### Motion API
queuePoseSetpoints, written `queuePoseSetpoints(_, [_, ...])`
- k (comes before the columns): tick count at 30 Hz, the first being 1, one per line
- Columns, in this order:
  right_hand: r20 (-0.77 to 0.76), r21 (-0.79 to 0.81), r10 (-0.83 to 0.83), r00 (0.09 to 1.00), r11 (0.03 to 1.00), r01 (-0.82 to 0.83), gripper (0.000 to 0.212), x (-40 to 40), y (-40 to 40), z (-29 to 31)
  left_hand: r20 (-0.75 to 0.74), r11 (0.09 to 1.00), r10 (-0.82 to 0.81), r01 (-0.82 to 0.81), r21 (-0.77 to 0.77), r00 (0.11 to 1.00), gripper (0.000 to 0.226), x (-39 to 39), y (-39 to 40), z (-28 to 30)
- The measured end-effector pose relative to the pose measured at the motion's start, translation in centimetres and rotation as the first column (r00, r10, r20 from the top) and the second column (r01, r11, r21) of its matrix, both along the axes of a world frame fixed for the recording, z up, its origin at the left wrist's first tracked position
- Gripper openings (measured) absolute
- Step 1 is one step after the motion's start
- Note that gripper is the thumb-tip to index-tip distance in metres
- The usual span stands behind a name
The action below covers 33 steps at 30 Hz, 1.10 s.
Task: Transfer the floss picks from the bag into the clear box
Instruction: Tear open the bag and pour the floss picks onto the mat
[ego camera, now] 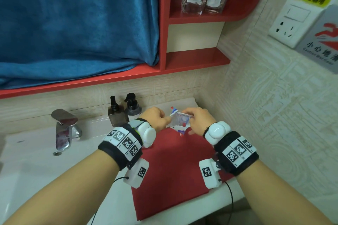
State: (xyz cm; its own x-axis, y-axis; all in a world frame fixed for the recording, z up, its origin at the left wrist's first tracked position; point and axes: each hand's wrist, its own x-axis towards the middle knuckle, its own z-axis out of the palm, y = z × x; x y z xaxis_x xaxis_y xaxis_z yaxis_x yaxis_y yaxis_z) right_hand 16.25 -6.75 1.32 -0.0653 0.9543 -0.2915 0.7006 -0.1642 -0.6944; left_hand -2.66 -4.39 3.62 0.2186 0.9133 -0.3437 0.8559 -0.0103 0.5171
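1. The left hand [158, 118] pinches the left edge of the bag [178, 121], its grip closed on the plastic.
2. The right hand [198, 118] pinches the right edge likewise.
3. The bag hangs between both hands above the red cloth [175, 175] on the table [33, 160].

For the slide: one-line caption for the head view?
Both hands, left hand and right hand, pinch the floss-pick bag open above a red cloth beside the faucet.
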Motion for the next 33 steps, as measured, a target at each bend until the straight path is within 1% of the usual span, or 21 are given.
queuePoseSetpoints(2, [0.022,0.051,-0.020,1.000,0.999,0.018,0.032,0.1,0.2,0.0,-0.001,0.999,-0.018,0.018,0.043,1.000,0.032,0.3,-0.1,-0.3])
queuePoseSetpoints(3, [0.022,0.071,-0.049,0.999,0.996,0.047,0.029,0.0,0.3,0.0,0.026,0.998,-0.033,0.032,0.059,0.999,0.035,0.3,-0.1,-0.6])
queuePoseSetpoints(4, [-0.002,0.087,-0.079,0.997,0.993,0.078,0.029,0.0,0.2,0.1,0.076,0.997,-0.055,0.050,0.062,0.996,0.044,0.0,-0.2,-0.8])
queuePoseSetpoints(5, [-0.042,0.099,-0.109,0.993,0.989,0.113,0.029,0.0,0.5,0.0,0.126,0.996,-0.086,0.080,0.046,0.988,0.059,-0.3,-0.2,-0.9])
queuePoseSetpoints(7, [-0.166,0.126,-0.143,0.976,0.978,0.165,0.027,0.2,0.7,-0.1,0.173,0.987,-0.159,0.158,0.022,0.972,0.100,-1.0,0.0,-1.0])
queuePoseSetpoints(9, [-0.319,0.137,-0.133,0.938,0.973,0.184,0.027,-0.1,0.8,0.5,0.111,0.973,-0.224,0.216,0.087,0.968,0.135,-1.6,0.3,-1.2])
queuePoseSetpoints(10, [-0.402,0.125,-0.117,0.908,0.975,0.181,0.027,-0.5,0.8,0.9,0.058,0.963,-0.245,0.236,0.130,0.968,0.144,-1.7,0.5,-1.3])
queuePoseSetpoints(11, [-0.491,0.097,-0.106,0.864,0.980,0.175,0.026,-1.0,0.9,1.3,0.010,0.953,-0.255,0.249,0.171,0.967,0.148,-1.7,0.7,-1.3])
queuePoseSetpoints(12, [-0.573,0.050,-0.106,0.813,0.985,0.164,0.026,-1.4,0.9,1.7,-0.021,0.947,-0.252,0.251,0.202,0.967,0.146,-1.7,0.7,-1.1])
queuePoseSetpoints(13, [-0.642,-0.004,-0.117,0.758,0.989,0.150,0.026,-1.7,1.0,1.8,-0.031,0.943,-0.241,0.242,0.229,0.970,0.139,-1.6,0.7,-0.8])
queuePoseSetpoints(15, [-0.690,-0.092,-0.160,0.706,0.987,0.135,0.025,-1.7,1.1,1.8,-0.011,0.943,-0.189,0.185,0.278,0.982,0.112,-1.6,0.3,0.4])
queuePoseSetpoints(17, [-0.674,-0.160,-0.202,0.711,0.979,0.127,0.023,-1.3,1.2,1.1,-0.025,0.958,-0.146,0.148,0.245,0.989,0.096,-1.7,-0.3,1.5])
queuePoseSetpoints(19, [-0.649,-0.214,-0.230,0.725,0.970,0.117,0.024,-0.9,1.2,0.0,-0.063,0.965,-0.128,0.139,0.223,0.990,0.090,-2.0,-0.5,1.7])
queuePoseSetpoints(21, [-0.590,-0.246,-0.241,0.771,0.963,0.113,0.029,-0.5,1.1,-1.3,-0.076,0.966,-0.110,0.125,0.224,0.991,0.082,-2.1,-0.8,1.7])
queuePoseSetpoints(23, [-0.487,-0.249,-0.216,0.846,0.963,0.103,0.034,-0.2,0.6,-2.3,-0.099,0.972,-0.102,0.120,0.203,0.990,0.077,-2.4,-0.6,1.2])
queuePoseSetpoints(25, [-0.377,-0.233,-0.176,0.909,0.968,0.091,0.030,-0.1,0.1,-3.0,-0.173,0.965,-0.142,0.175,0.197,0.975,0.075,-3.0,0.1,0.3])
queuePoseSetpoints(26, [-0.344,-0.221,-0.184,0.921,0.969,0.111,0.027,-0.1,0.0,-3.3,-0.215,0.956,-0.169,0.213,0.201,0.962,0.075,-3.4,0.6,-0.4])
queuePoseSetpoints(28, [-0.338,-0.171,-0.263,0.904,0.961,0.216,0.020,-0.4,0.4,-4.0,-0.292,0.939,-0.201,0.269,0.216,0.935,0.073,-3.9,1.5,-1.5])
queuePoseSetpoints(30, [-0.412,-0.170,-0.340,0.845,0.940,0.295,0.021,-1.0,1.0,-4.0,-0.359,0.926,-0.216,0.307,0.220,0.908,0.070,-4.1,2.1,-1.8])
queuePoseSetpoints(31, [-0.469,-0.213,-0.358,0.807,0.933,0.290,0.027,-1.5,1.2,-3.8,-0.398,0.920,-0.227,0.330,0.211,0.889,0.070,-4.2,2.3,-1.8])
queuePoseSetpoints(33, [-0.552,-0.320,-0.362,0.751,0.924,0.210,0.037,-2.3,1.2,-3.3,-0.492,0.912,-0.258,0.378,0.161,0.832,0.070,-3.6,2.6,-1.2])
